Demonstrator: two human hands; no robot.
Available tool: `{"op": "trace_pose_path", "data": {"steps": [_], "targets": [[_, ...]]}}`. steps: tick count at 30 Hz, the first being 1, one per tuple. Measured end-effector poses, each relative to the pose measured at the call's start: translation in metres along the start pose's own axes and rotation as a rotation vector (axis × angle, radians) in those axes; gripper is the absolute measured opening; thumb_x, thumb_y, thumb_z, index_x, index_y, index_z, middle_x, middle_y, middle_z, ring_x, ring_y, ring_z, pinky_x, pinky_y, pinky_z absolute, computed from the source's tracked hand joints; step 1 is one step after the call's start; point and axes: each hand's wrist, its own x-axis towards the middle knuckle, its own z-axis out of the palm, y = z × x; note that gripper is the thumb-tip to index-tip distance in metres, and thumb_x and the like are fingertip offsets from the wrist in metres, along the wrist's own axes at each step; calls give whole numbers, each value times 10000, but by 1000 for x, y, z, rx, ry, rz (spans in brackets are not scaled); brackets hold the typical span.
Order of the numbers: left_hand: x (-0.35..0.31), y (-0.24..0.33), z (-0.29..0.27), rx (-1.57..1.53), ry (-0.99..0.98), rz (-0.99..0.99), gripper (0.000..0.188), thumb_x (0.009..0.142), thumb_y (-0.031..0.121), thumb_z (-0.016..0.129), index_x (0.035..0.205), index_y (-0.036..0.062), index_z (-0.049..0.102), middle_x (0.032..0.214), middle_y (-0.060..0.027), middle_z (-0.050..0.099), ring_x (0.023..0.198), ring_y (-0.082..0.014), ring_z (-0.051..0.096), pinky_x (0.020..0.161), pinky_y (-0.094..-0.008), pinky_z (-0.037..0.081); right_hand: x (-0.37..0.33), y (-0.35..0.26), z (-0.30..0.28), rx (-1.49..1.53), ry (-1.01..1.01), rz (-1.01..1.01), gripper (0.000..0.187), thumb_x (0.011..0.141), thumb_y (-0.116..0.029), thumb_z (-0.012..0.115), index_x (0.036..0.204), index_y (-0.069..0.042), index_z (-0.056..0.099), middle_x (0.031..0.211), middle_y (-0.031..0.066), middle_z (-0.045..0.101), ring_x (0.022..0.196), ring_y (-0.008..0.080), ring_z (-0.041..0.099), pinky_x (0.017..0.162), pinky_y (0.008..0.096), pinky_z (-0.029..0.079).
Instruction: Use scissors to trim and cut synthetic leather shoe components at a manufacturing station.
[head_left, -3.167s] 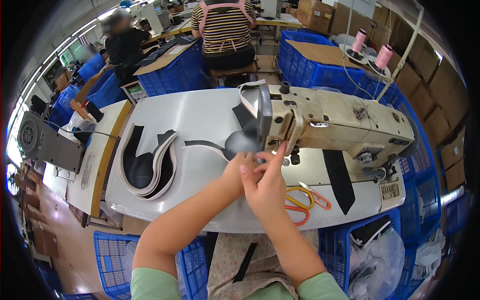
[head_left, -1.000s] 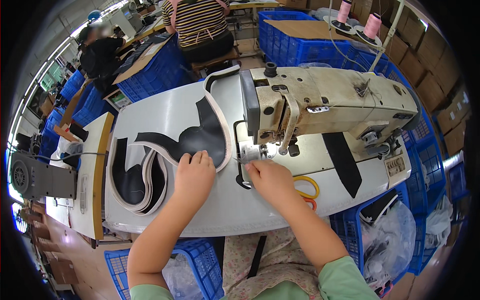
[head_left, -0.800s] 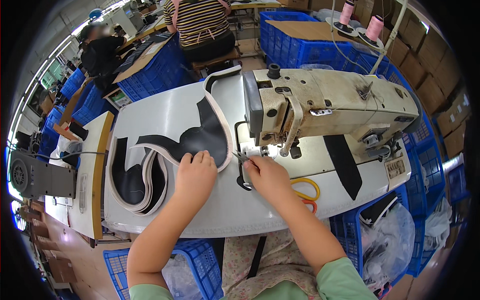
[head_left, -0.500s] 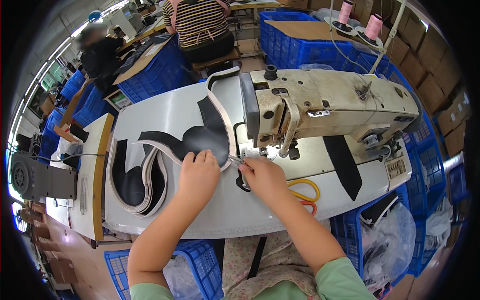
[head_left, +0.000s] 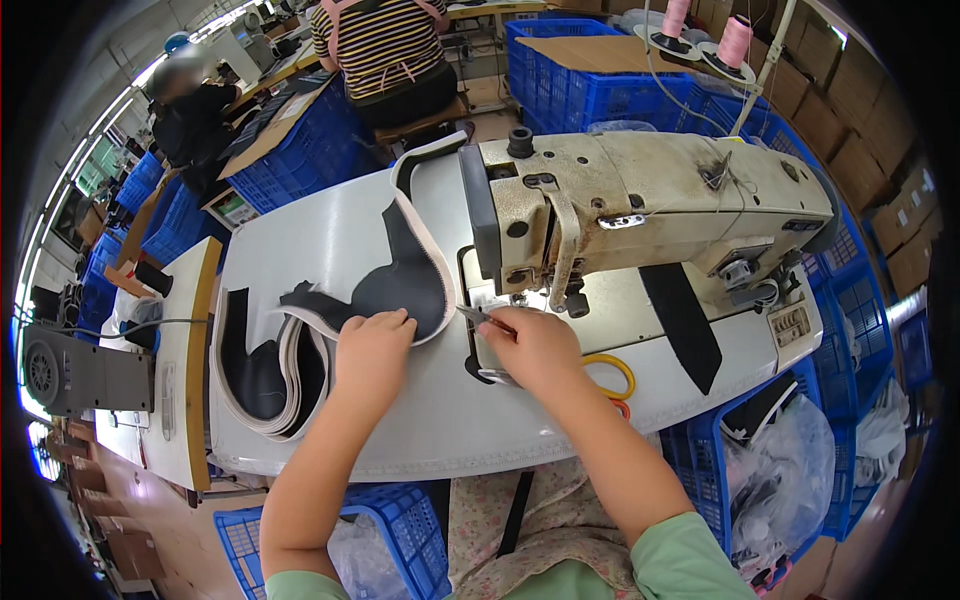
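Note:
A black leather-like piece (head_left: 385, 292) with a pale strip along its curved edge lies on the machine table, left of the needle area. My left hand (head_left: 372, 360) grips its near edge, fingers curled over it. My right hand (head_left: 532, 348) is closed round small metal thread snips (head_left: 474, 314), whose pointed tips are close beside the pale strip. Most of the snips is hidden by my fingers. The sewing machine (head_left: 650, 205) stands just beyond my right hand, its needle area partly hidden.
A folded stack of similar black pieces (head_left: 262, 375) lies to the left. Yellow-handled scissors (head_left: 612, 372) rest partly under my right forearm. A black strip (head_left: 682, 325) lies across the machine bed. Blue crates (head_left: 335, 535) stand below, and a person in stripes (head_left: 385, 50) sits ahead.
My left hand has moved slightly left, and the black piece has shifted left with it. The snips have come away a little from the pale strip. The whole view has also shifted slightly.

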Motion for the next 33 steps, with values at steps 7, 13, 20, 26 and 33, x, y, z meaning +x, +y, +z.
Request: {"op": "trace_pose_path", "data": {"steps": [7, 13, 20, 26, 33], "targets": [[0, -11, -2, -337, 13, -139, 338, 664, -70, 478, 940, 12, 656, 1033, -136, 628, 931, -305, 596, 827, -365, 472, -9, -17, 0, -228, 47, -185, 194, 767, -242, 632, 792, -50, 615, 732, 116, 596, 669, 293, 609, 593, 380, 482], [0, -6, -3, -240, -7, -142, 291, 698, -19, 509, 939, 35, 663, 1053, -109, 635, 983, -233, 589, 813, -362, 433, 0, -19, 10, -256, 29, -216, 186, 767, -227, 622, 720, -46, 615, 701, 116, 586, 644, 284, 608, 580, 386, 482], [-3, 1, -1, -41, 52, -35, 261, 712, 15, 543, 942, 53, 659, 1053, -91, 638, 983, -202, 592, 807, -341, 424, 6, -21, 11, -314, 58, -273, 194, 757, -215, 620, 663, -45, 617, 650, 123, 584, 613, 283, 609, 563, 388, 480], [-10, -9, -32, -266, 34, -163, 321, 689, -47, 490, 946, 36, 664, 1042, -99, 640, 964, -263, 592, 824, -357, 443, -4, -16, -4, -302, 31, -213, 175, 751, -220, 630, 746, -46, 637, 696, 128, 606, 639, 275, 618, 577, 376, 484], [-54, -25, -91, -711, 63, -645, 309, 708, -71, 494, 970, -26, 652, 785, -71, 647, 746, -116, 584, 689, -222, 428, -38, -26, -3, 667, -104, -77, 263, 843, -238, 604, 994, -22, 614, 736, 38, 589, 633, 135, 560, 557, 272, 447]]}}
